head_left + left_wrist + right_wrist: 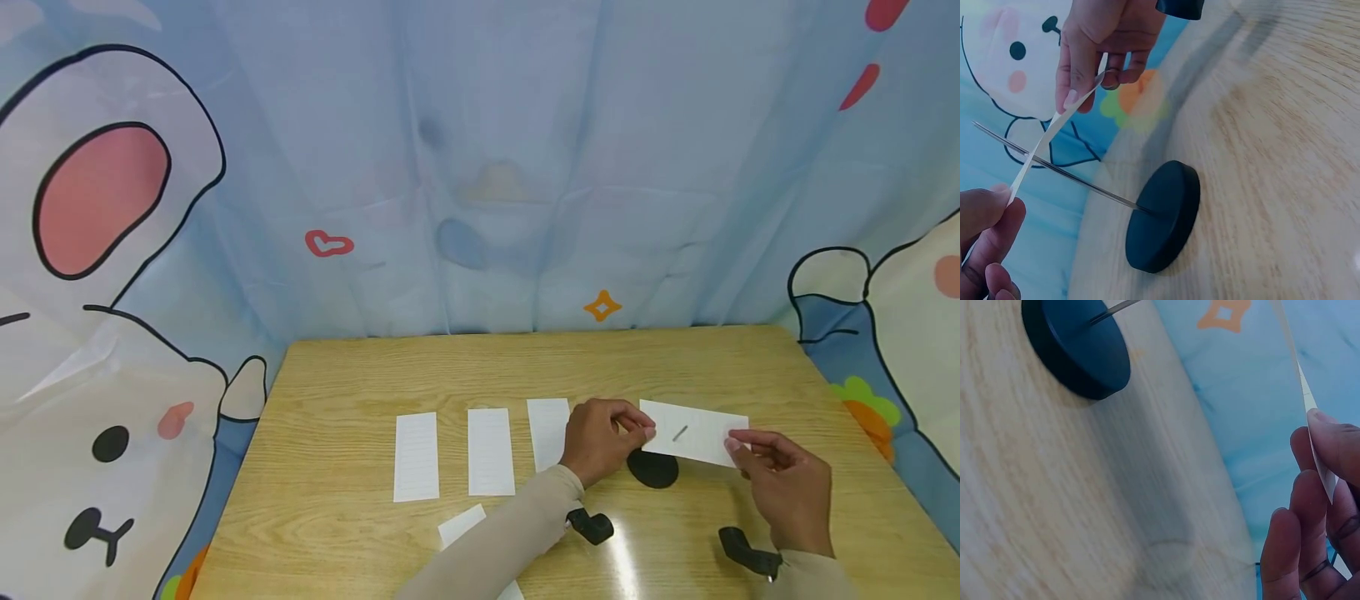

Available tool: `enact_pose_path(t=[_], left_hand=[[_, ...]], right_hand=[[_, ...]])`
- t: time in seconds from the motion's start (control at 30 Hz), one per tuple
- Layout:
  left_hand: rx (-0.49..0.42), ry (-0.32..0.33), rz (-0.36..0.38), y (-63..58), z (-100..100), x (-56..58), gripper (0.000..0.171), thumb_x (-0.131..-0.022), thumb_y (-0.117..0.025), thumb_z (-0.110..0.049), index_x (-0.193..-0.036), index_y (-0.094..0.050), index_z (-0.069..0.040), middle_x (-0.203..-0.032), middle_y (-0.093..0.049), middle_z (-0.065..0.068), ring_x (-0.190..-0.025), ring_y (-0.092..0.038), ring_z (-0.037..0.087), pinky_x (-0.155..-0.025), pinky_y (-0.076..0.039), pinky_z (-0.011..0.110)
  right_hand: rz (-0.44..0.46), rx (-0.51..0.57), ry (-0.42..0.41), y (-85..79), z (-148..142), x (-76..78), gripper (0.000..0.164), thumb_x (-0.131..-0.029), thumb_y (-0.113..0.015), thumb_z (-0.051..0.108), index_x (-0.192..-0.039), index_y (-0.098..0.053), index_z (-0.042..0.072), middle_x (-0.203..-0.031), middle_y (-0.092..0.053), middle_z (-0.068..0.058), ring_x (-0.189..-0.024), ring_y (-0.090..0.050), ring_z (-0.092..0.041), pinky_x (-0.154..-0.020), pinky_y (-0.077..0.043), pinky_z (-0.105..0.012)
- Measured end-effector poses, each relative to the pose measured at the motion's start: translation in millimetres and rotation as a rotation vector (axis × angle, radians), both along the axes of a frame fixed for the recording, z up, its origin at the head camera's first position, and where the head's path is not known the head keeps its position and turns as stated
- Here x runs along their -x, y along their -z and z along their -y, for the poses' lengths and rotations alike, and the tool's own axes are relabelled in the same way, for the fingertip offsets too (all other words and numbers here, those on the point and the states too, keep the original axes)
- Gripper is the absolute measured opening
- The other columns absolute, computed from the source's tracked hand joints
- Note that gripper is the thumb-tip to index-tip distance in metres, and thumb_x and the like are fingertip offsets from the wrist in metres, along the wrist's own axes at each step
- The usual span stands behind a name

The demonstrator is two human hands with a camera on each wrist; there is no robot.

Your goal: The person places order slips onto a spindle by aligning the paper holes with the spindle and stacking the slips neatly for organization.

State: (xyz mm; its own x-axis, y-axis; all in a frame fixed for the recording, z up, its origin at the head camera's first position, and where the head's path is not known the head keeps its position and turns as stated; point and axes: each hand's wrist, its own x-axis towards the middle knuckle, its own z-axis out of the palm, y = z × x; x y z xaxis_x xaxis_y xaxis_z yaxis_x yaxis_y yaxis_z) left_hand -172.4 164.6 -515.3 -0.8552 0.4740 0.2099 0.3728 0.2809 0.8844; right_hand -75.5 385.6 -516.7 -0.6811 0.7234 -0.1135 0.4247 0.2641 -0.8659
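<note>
Both hands hold one white paper slip (697,417) by its two ends. My left hand (606,437) pinches the left end between thumb and fingers. On the right end, my right hand (793,487) has the same kind of pinch. A thin metal bill spike (1085,182) rises from a round black base (654,472) on the table and passes through the slip, its tip showing above the paper. The slip sits partway up the spike, apart from the base, and bends slightly in the left wrist view.
On the wooden table (330,433), lined paper slips lie in a row: a left one (416,458), a middle one (491,452) and one partly behind the left hand (546,425). Another slip (461,525) lies partly under the left forearm. A cartoon curtain (487,275) hangs behind.
</note>
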Motion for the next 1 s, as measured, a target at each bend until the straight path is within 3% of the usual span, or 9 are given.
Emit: enact_pose_path(t=[0.2, 0.5, 0.7, 1.0], left_hand=[[0.014, -0.017, 0.004, 4.5, 0, -0.9, 0.007, -0.095, -0.082, -0.029, -0.092, -0.083, -0.024, -0.079, -0.077, -0.014, -0.056, -0.049, -0.008, -0.053, -0.039, 0.015], [0.079, -0.044, -0.001, 15.9, -2, -1.4, 0.003, -0.093, -0.084, -0.029, -0.09, -0.082, -0.03, -0.079, -0.078, -0.016, -0.061, -0.051, -0.017, -0.057, -0.04, 0.013], [0.123, -0.067, -0.006, 20.7, -3, -1.6, 0.005, -0.091, -0.085, -0.029, -0.089, -0.082, -0.034, -0.078, -0.077, -0.019, -0.07, -0.055, -0.018, -0.061, -0.04, 0.012], [0.212, -0.094, 0.027, 27.8, -5, -2.4, 0.007, -0.088, -0.087, -0.027, -0.086, -0.081, -0.031, -0.07, -0.075, -0.019, -0.063, -0.053, -0.017, -0.061, -0.038, 0.012]], right_hand=[[-0.018, -0.005, -0.015, 6.5, -1, -0.3, 0.021, -0.097, -0.079, 0.018, -0.117, -0.08, 0.01, -0.079, -0.066, 0.035, -0.072, -0.064, 0.0, -0.062, -0.055, -0.018], [0.013, -0.073, -0.043, 21.6, -6, -2.5, 0.022, -0.095, -0.083, 0.022, -0.114, -0.081, 0.011, -0.077, -0.064, 0.035, -0.076, -0.06, 0.0, -0.062, -0.049, -0.018], [0.034, -0.123, -0.069, 25.9, -6, -3.6, 0.026, -0.093, -0.085, 0.026, -0.113, -0.082, 0.009, -0.075, -0.065, 0.03, -0.074, -0.059, 0.002, -0.063, -0.047, -0.016], [0.113, -0.17, -0.101, 37.0, -7, -2.7, 0.027, -0.095, -0.083, 0.032, -0.113, -0.082, 0.013, -0.08, -0.067, 0.021, -0.073, -0.06, 0.0, -0.066, -0.046, -0.018]])
